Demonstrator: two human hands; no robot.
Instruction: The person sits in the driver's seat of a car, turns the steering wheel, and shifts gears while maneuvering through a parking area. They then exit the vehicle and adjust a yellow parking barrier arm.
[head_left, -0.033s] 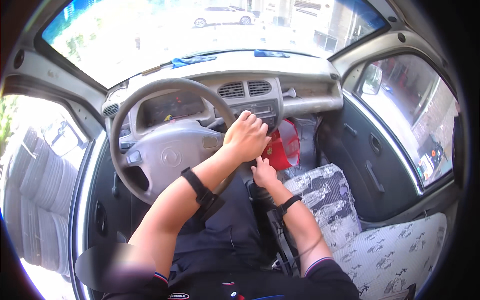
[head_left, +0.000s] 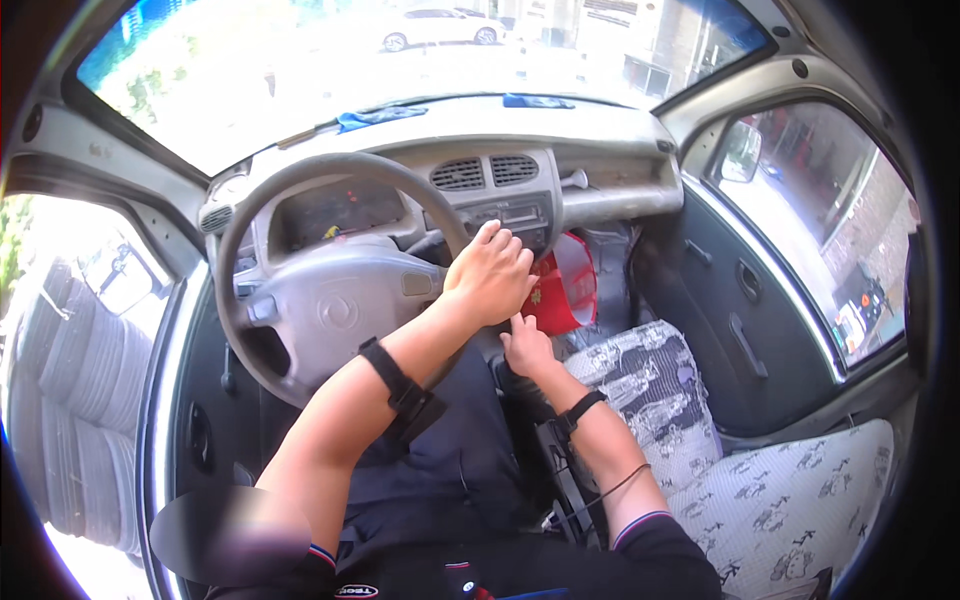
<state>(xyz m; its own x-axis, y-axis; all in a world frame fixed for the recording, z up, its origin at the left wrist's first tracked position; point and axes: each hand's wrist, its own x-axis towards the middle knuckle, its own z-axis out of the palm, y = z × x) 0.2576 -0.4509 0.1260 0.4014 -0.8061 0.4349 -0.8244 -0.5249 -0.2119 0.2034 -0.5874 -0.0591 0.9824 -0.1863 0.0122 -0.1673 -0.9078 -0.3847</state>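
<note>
My left arm reaches across the grey steering wheel (head_left: 340, 312), and my left hand (head_left: 490, 272) is closed round the right side of its rim. Just below and to the right of it is my right hand (head_left: 528, 345), low beside the dashboard's centre. Its fingers are curled and one digit points up toward the left hand. What lies under the right palm is hidden. Each forearm wears a dark strap; the left strap (head_left: 398, 388) carries a black block. A thin cable (head_left: 625, 482) runs by the right forearm.
A red bag (head_left: 568, 300) stands in the passenger footwell. Patterned covers lie on the passenger seat (head_left: 790, 500). Blue cloths (head_left: 380, 118) rest on the dashboard (head_left: 470, 125). Through the windshield a white car (head_left: 440, 30) shows. The passenger door (head_left: 740, 320) bounds the right side.
</note>
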